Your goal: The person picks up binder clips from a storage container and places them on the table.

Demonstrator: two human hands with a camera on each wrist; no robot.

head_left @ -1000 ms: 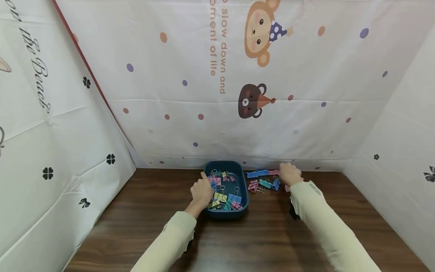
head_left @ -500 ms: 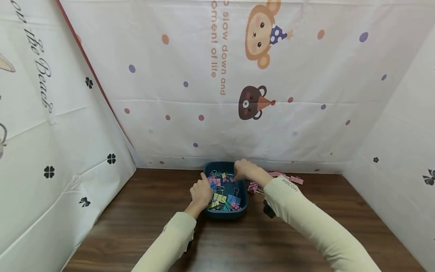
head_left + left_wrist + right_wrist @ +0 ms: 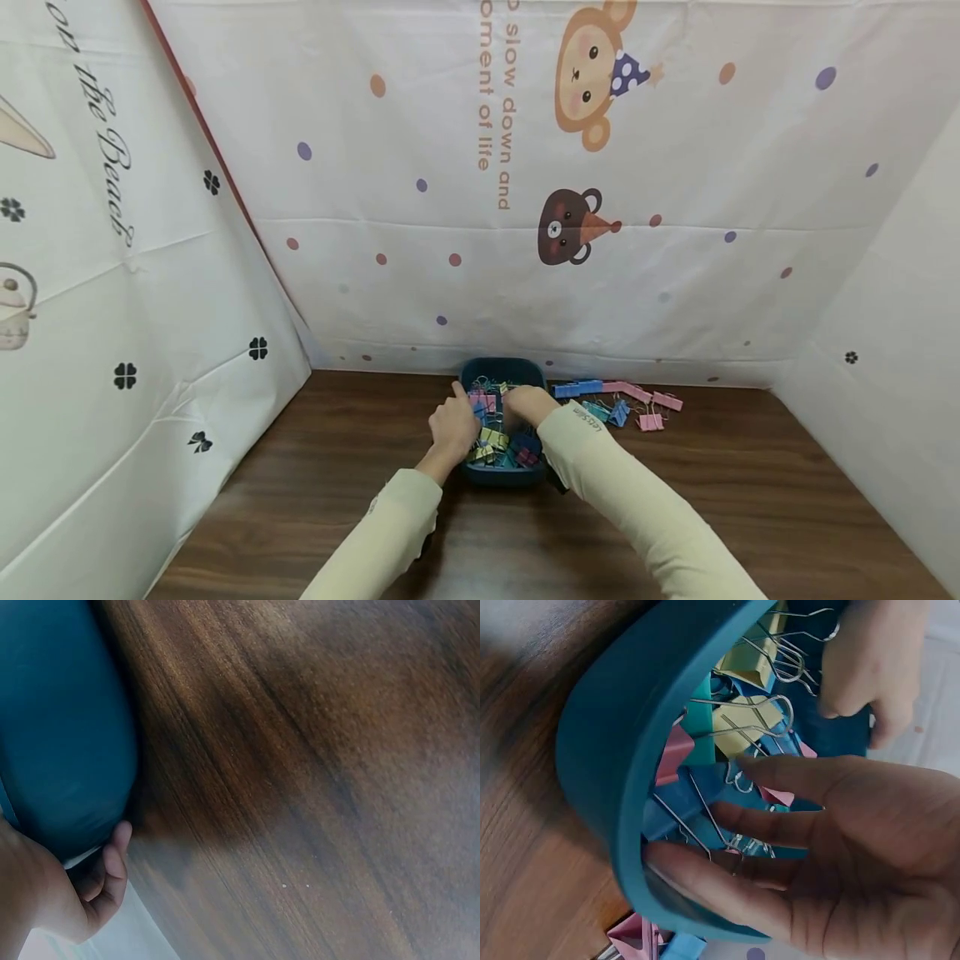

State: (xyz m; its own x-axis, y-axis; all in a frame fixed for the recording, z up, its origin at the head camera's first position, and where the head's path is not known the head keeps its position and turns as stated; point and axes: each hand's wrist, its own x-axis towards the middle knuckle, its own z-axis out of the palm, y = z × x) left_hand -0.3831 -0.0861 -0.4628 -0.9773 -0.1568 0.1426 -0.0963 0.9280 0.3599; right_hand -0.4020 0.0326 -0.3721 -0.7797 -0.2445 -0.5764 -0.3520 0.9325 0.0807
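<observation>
Partly hidden right hand (image 3: 862, 844) — spread among clips (image 3: 739, 722) | left hand (image 3: 453, 425) — apparently gripping blue bin (image 3: 503, 477)

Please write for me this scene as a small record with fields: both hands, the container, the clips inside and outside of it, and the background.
Left hand: left hand grips the left side of the container
Right hand: right hand inside the container, thumb and fingers apart among the clips
Container: dark teal bin, on the wooden table
Clips inside: yellow clips, others pink, teal and blue
Clips outside: right of the bin, including blue clips and pink clips
Background: white cloth with printed animals and dots
</observation>
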